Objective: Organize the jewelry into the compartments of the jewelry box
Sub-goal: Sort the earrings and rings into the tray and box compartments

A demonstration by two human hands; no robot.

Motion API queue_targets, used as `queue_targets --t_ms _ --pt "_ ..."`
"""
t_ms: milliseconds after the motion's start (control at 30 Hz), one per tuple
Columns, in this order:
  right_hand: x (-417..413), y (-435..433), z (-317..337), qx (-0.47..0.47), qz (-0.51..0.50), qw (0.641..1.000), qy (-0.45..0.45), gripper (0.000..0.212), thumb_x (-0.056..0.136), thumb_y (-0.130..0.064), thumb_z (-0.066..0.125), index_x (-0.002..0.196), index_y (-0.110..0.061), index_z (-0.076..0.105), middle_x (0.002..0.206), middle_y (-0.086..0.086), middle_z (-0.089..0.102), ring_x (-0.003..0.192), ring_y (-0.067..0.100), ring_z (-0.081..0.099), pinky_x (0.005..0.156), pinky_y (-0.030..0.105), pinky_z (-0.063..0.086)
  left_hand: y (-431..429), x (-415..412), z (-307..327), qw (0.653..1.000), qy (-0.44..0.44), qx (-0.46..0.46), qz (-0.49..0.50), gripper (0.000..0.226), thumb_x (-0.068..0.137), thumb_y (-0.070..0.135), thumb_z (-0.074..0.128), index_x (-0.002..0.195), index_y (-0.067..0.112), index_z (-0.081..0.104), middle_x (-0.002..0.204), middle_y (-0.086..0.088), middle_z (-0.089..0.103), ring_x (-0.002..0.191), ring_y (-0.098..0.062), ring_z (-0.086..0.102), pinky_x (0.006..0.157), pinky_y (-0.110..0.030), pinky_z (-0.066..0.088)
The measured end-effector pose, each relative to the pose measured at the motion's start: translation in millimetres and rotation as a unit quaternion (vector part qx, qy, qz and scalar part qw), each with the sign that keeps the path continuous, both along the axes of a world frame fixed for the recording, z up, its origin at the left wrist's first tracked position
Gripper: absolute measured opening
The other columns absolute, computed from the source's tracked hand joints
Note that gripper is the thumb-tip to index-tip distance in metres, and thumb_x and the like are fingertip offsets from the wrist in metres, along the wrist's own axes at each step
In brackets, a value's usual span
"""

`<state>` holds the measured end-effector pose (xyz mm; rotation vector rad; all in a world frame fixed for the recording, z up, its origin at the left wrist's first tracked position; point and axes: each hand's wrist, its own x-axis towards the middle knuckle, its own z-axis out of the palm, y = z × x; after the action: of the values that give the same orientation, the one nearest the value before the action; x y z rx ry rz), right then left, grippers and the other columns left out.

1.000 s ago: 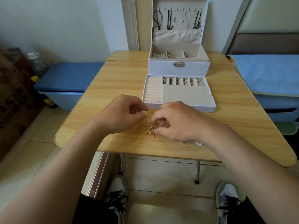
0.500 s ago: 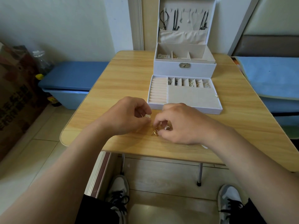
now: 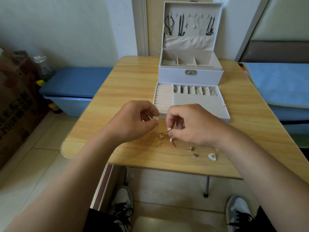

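Head view: the left hand pinches a small gold earring between thumb and forefinger, just near of the white tray, whose long axis runs left to right. The right hand pinches another gold piece above loose jewelry on the table.

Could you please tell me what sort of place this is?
Most likely a room in a home: a small wooden table by the wall, a blue-lidded storage bin on the tiled floor, and an open jewelry box of personal pieces.
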<state>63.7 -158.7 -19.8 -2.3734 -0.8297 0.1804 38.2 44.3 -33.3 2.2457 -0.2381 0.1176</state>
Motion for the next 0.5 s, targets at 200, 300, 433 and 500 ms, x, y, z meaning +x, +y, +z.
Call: queue_targets --t_ms 200,300,433,500 --pt "13.4 -5.3 -1.8 0.086 -0.018 0.996 0.013 0.026 0.076 -0.008 0.081 0.077 -0.021 0.059 0.069 -0.013 0.06 0.062 0.002 0.053 0.06 0.018 0.045 -6.8 11.8 -0.1 0.998 -0.034 -0.043 0.015 0.018 0.083 0.005 0.075 0.098 0.014 0.074 0.083 0.006 0.07 0.067 -0.001 0.06 0.064 -0.014 0.047" --pt "21.1 -4.8 -3.8 0.12 -0.019 0.993 0.011 0.027 0.076 -0.002 0.08 0.079 -0.02 0.06 0.072 -0.017 0.06 0.06 0.003 0.051 0.059 0.017 0.045 -9.4 21.3 -1.3 0.997 -0.039 -0.056 0.023 0.019 0.082 0.006 0.075 0.097 0.018 0.075 0.084 0.006 0.071 0.068 -0.002 0.061 0.066 -0.014 0.047" --pt "34.8 -3.7 -7.5 0.151 -0.043 0.988 -0.014 0.027 0.074 0.002 0.079 0.08 -0.022 0.068 0.075 -0.025 0.058 0.061 0.004 0.052 0.059 0.012 0.042 -9.9 33.9 1.2 0.996 -0.044 -0.069 0.024 0.018 0.081 0.003 0.076 0.095 0.014 0.072 0.081 0.005 0.069 0.066 0.001 0.06 0.063 -0.011 0.045" --pt "43.0 -2.9 -10.0 0.173 -0.065 0.983 -0.013 0.026 0.073 0.0 0.082 0.079 -0.022 0.07 0.075 -0.017 0.062 0.063 0.008 0.055 0.062 0.02 0.048 -8.5 41.4 1.9 0.996 -0.041 -0.076 0.032 0.016 0.08 0.003 0.077 0.092 0.012 0.071 0.081 0.004 0.069 0.066 0.002 0.061 0.062 -0.01 0.044"
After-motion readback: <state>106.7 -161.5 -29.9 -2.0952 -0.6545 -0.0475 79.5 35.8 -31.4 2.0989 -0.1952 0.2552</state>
